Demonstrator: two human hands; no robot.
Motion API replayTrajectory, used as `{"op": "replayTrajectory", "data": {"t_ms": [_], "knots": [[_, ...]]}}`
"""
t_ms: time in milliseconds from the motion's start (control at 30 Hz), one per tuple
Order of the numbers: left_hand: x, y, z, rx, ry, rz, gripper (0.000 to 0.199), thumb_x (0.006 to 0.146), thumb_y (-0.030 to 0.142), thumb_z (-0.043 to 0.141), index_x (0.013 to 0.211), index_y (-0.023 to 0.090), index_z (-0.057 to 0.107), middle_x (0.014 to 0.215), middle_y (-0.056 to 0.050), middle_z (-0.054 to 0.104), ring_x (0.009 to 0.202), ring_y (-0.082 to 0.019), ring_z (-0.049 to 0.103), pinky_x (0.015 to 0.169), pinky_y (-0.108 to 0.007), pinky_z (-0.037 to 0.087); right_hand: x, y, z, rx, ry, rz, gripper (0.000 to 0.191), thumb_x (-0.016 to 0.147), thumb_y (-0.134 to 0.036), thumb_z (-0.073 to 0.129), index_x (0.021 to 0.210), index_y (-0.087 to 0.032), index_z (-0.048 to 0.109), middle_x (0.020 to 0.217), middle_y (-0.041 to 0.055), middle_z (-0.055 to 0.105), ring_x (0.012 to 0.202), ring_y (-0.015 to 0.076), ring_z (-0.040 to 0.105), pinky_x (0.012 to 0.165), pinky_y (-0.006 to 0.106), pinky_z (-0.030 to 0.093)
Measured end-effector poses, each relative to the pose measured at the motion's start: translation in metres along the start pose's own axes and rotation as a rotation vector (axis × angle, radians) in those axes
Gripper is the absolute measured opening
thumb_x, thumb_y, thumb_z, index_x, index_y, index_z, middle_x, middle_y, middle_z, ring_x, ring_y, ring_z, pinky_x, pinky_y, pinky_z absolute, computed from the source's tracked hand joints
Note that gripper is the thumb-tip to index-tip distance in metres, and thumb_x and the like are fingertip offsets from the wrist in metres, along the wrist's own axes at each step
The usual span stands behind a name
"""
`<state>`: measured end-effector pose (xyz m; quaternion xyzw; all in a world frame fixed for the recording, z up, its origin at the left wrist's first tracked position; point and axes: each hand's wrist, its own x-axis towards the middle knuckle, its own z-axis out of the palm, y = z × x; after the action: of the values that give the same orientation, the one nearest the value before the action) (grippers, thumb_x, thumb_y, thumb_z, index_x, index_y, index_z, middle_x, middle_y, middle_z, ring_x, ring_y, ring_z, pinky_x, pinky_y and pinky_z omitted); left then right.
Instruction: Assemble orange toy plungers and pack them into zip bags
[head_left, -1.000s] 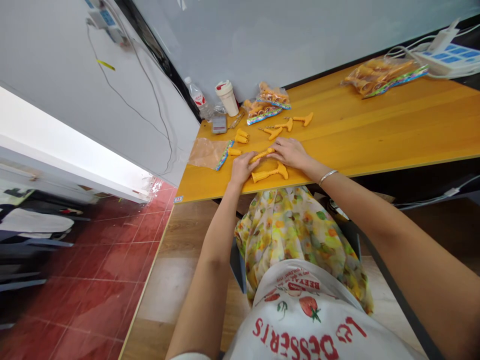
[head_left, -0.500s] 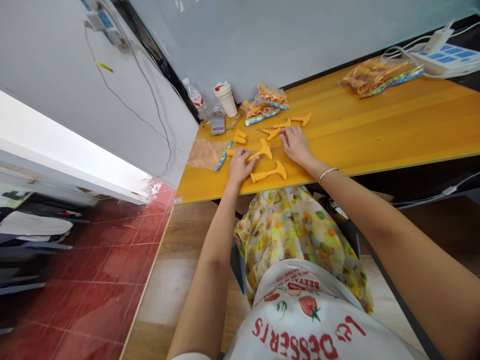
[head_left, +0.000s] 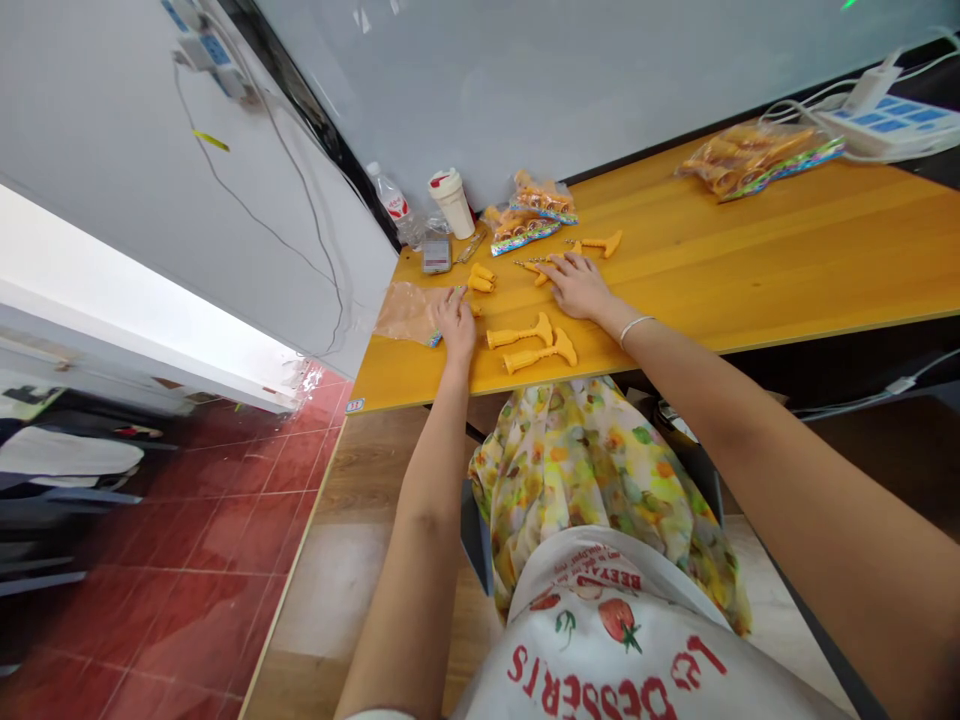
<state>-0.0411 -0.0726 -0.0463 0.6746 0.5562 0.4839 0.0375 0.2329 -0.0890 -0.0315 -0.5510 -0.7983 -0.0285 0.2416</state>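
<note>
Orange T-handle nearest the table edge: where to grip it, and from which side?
Grip the straight shaft of the orange plastic T-handle at mid-length, coming from above on the near side of the wooden table. It lies flat, and the slim shaft looks easier to close on than the wider crossbar end. A second orange T-handle lies close behind it, so the far side looks tight.

Pale grey wall [head_left: 525,90], orange wooden table [head_left: 787,240], red tiled floor [head_left: 202,590], beside light wood-effect flooring [head_left: 352,500]
</note>
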Motion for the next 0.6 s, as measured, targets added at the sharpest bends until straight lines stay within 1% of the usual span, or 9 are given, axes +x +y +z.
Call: {"op": "replayTrajectory", "data": {"t_ms": [67,133,233,333,400,467,533,600], "knots": [[0.007,-0.014,0.008,0.023,-0.031,-0.036,0.037,0.090,0.014,0.049,0.119,0.020,0.071,0.137,-0.013,0.060,0.137,-0.027,0.049,0.121,-0.049,0.032,0.001,0.001,0.000,-0.003,-0.028,-0.016,0.058,0.097,-0.028,0.038,0.155,-0.020,0.044,0.154,0.0163,0.050,0.139,0.0394,0.037,0.109,0.064,0.030],[0.009,-0.023,0.015,0.032,-0.086,-0.039,0.040,0.082,0.009,0.053,0.116,0.021,0.071,0.132,-0.013,0.063,0.134,-0.028,0.051,0.120,-0.051,0.035,0.001,0.002,0.000,0.001,-0.032,-0.035,0.057,0.098,-0.030,0.039,0.153,-0.019,0.046,0.146,0.0173,0.055,0.134,0.0378,0.041,0.109,0.060,0.033],[0.007,-0.026,0.019,0.059,-0.156,-0.026,0.038,0.077,0.008,0.058,0.110,0.019,0.072,0.119,-0.015,0.066,0.125,-0.032,0.057,0.115,-0.056,0.039,0.001,0.003,0.000,0.012,-0.020,-0.046,0.050,0.097,-0.036,0.045,0.142,-0.019,0.060,0.136,0.0182,0.058,0.128,0.0372,0.044,0.104,0.056,0.038],[0.003,-0.022,0.017,0.073,-0.197,0.033,0.033,0.077,0.009,0.062,0.107,0.020,0.070,0.112,-0.013,0.066,0.120,-0.032,0.059,0.113,-0.056,0.041,0.000,0.004,0.002,0.029,-0.021,-0.061,0.043,0.097,-0.042,0.049,0.127,-0.018,0.069,0.130,0.0181,0.059,0.125,0.0370,0.045,0.102,0.055,0.040],[0.000,-0.017,0.014,0.081,-0.217,0.070,0.031,0.078,0.009,0.063,0.107,0.020,0.068,0.111,-0.012,0.067,0.119,-0.030,0.059,0.112,-0.054,0.042,0.000,0.004,0.004,0.047,-0.032,-0.063,0.042,0.097,-0.040,0.048,0.124,-0.016,0.069,0.126,0.0189,0.061,0.122,0.0362,0.048,0.102,0.054,0.041],[-0.002,-0.013,0.011,0.080,-0.234,0.105,0.030,0.080,0.009,0.064,0.108,0.020,0.066,0.112,-0.011,0.067,0.118,-0.028,0.059,0.110,-0.051,0.044,0.000,0.003,0.004,0.082,-0.029,-0.037,0.042,0.099,-0.037,0.044,0.125,-0.013,0.066,0.122,0.0202,0.062,0.117,0.0352,0.054,0.100,0.053,0.044],[-0.003,-0.008,0.008,0.058,-0.242,0.146,0.027,0.084,0.012,0.063,0.110,0.022,0.064,0.115,-0.010,0.067,0.118,-0.026,0.060,0.109,-0.048,0.046,-0.001,0.002,0.004,0.161,0.020,-0.001,0.043,0.101,-0.037,0.038,0.127,-0.012,0.062,0.122,0.0206,0.062,0.112,0.0338,0.058,0.098,0.053,0.047],[-0.004,-0.004,0.007,0.022,-0.238,0.179,0.024,0.088,0.016,0.062,0.111,0.023,0.062,0.116,-0.009,0.066,0.117,-0.024,0.061,0.107,-0.045,0.047,-0.003,-0.002,0.005,0.316,0.111,0.036,0.045,0.103,-0.044,0.033,0.126,-0.015,0.059,0.124,0.0189,0.062,0.106,0.0303,0.062,0.096,0.051,0.050]]}}
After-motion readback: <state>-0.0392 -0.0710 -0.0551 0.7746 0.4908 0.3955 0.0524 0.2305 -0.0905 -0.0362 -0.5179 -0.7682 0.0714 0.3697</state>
